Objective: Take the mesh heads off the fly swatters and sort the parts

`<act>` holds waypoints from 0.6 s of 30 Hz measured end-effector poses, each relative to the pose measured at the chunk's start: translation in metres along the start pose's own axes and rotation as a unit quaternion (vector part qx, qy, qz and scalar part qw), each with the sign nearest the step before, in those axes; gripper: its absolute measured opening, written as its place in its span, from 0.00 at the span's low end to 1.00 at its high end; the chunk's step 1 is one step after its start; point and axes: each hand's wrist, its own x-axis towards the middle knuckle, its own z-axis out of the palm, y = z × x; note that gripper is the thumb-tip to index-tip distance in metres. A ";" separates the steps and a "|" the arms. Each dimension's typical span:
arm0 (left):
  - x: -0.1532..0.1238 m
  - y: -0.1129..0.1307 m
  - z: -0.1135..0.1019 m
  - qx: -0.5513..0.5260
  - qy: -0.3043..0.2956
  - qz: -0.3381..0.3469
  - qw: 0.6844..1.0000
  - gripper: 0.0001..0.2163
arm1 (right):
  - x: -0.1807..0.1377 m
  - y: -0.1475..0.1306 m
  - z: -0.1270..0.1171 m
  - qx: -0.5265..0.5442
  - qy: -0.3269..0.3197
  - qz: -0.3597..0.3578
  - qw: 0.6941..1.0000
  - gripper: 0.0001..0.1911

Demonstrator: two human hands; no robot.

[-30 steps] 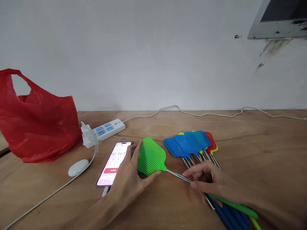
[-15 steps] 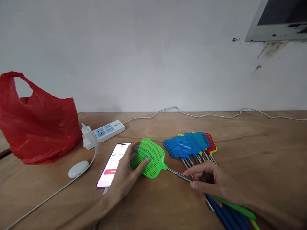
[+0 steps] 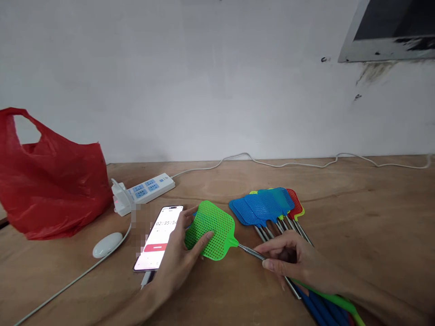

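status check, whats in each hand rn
Left hand pinching green swatter head. Right hand gripping its metal shaft. Phone just left; swatter pile behind.

1 phone [image 3: 159, 242], 1 power strip [image 3: 144, 191], 1 red bag [image 3: 50, 190], 2 hands [image 3: 180, 262].

landmark: green swatter [image 3: 211, 230] | left: phone [image 3: 158, 237] is lying just beside it, blocking that side | right: pile of swatters [image 3: 268, 206] is sitting near, leaving a thin gap | behind: bare table [image 3: 217, 183] is lying open to the wall | far left: power strip [image 3: 144, 191], red bag [image 3: 50, 181] are crowding
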 end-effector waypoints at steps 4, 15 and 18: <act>-0.002 -0.002 0.001 0.008 -0.002 0.014 1.000 0.20 | -0.003 0.001 0.003 0.003 0.021 -0.003 1.000 0.26; -0.001 0.008 -0.007 0.018 -0.035 0.055 0.998 0.20 | 0.002 -0.015 -0.004 0.009 -0.012 0.029 0.999 0.16; -0.002 0.008 -0.009 -0.005 0.033 0.054 0.998 0.15 | 0.007 -0.014 -0.007 0.036 0.046 0.002 0.998 0.16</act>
